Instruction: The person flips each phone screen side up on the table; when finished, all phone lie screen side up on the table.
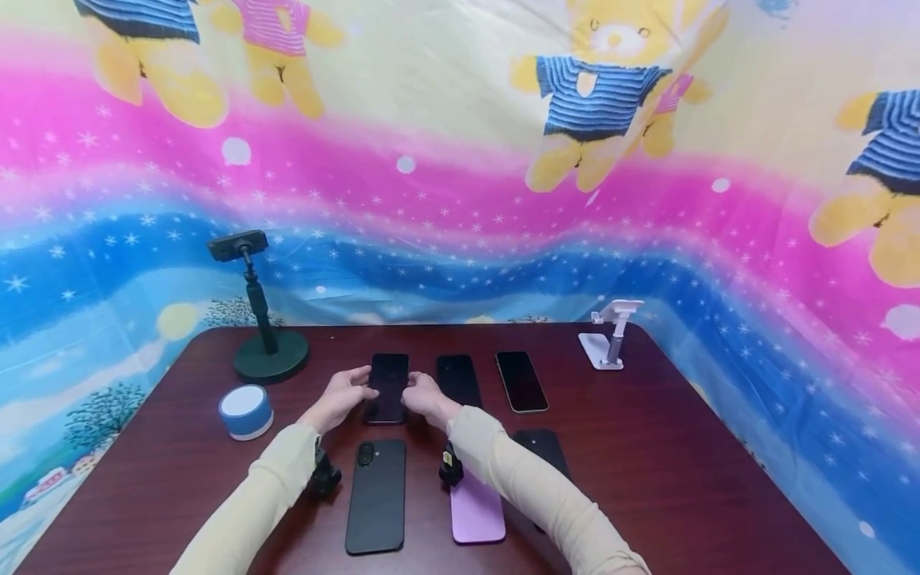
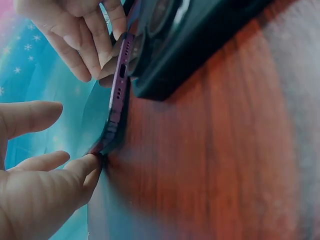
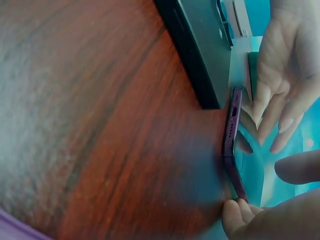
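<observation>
A smartphone (image 1: pixel 389 383) with a dark, glossy face up lies between the two hands on the far middle of the table. Its edge shows purple in the left wrist view (image 2: pixel 118 95), with port and speaker holes. The left hand (image 1: pixel 338 399) touches the phone's left edge with its fingertips, while the right hand (image 1: pixel 426 397) touches the right edge. Both thumbs are raised off the phone in the wrist views. Nearer the person lies a black phone (image 1: pixel 377 499), camera side up. Another dark phone (image 1: pixel 458 377) is partly covered by the right hand.
A phone (image 1: pixel 521 382) with a black screen lies right of centre. Under the right forearm are a purple phone (image 1: pixel 477 511) and a dark phone (image 1: pixel 548 449), both partly hidden. A green stand (image 1: pixel 269 354) and blue-white cylinder (image 1: pixel 247 413) stand left; a white stand (image 1: pixel 611 339) is back right.
</observation>
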A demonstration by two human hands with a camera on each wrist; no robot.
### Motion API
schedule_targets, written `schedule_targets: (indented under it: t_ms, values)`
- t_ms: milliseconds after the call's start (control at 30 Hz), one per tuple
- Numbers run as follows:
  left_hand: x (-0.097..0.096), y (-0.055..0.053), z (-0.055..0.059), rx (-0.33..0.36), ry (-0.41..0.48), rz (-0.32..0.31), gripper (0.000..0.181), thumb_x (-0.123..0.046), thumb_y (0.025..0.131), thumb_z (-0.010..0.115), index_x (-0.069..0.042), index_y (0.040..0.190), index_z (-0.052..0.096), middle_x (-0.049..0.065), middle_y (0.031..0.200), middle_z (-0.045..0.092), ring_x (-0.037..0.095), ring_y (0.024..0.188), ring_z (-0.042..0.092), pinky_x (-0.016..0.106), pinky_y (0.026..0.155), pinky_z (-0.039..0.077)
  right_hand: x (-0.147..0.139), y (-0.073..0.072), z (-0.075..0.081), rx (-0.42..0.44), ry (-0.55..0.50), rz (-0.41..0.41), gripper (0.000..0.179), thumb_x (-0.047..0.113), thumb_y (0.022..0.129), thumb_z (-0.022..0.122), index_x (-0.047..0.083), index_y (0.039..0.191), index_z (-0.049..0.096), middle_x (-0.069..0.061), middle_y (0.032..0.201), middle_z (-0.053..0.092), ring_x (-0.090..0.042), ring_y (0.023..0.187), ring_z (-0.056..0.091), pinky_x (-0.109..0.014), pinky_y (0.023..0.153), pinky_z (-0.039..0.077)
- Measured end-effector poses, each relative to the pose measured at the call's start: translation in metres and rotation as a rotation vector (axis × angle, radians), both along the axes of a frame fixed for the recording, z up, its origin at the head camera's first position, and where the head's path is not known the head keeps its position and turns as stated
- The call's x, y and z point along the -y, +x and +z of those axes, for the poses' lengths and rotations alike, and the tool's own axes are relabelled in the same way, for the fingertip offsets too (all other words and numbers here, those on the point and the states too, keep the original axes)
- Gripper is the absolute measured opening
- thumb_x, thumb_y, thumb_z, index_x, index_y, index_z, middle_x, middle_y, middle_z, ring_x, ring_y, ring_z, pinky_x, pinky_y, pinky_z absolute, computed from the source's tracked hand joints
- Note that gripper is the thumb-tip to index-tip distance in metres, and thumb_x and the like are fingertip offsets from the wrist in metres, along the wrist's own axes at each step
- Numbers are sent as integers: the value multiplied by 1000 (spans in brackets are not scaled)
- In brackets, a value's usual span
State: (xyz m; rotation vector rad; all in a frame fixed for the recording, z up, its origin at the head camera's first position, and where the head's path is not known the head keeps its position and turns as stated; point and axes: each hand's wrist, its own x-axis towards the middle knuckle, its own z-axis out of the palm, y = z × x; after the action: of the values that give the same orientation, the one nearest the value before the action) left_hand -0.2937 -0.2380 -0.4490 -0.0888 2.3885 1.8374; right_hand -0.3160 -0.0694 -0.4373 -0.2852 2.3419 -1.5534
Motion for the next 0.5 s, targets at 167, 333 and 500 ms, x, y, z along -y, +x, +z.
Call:
schedule_targets:
  t_ms: [167,333,500]
  values:
    - [-1,2,-1,-16,-33,-8,66,2,90,53,9,148,22,30,153,21,44,142,20,53,112,29,-2,-1,2,58,-41,14,59,-4,88,48,-9,144,31,-27,144,41,-36,136,38,-45,110,37]
    - [-7,4,0,-38,-87,4,67,3,87,55,9,147,25,29,153,23,45,141,22,53,111,31,-3,-3,0,73,-66,5,58,-3,90,47,-8,145,31,-26,146,39,-36,137,36,-46,111,35]
    - [-8,4,-1,-46,-125,26,69,3,86,57,9,147,26,32,150,26,46,139,26,53,110,33,-1,-2,-3,51,-64,2,58,-3,89,49,-9,144,32,-27,145,40,-37,136,37,-46,111,35]
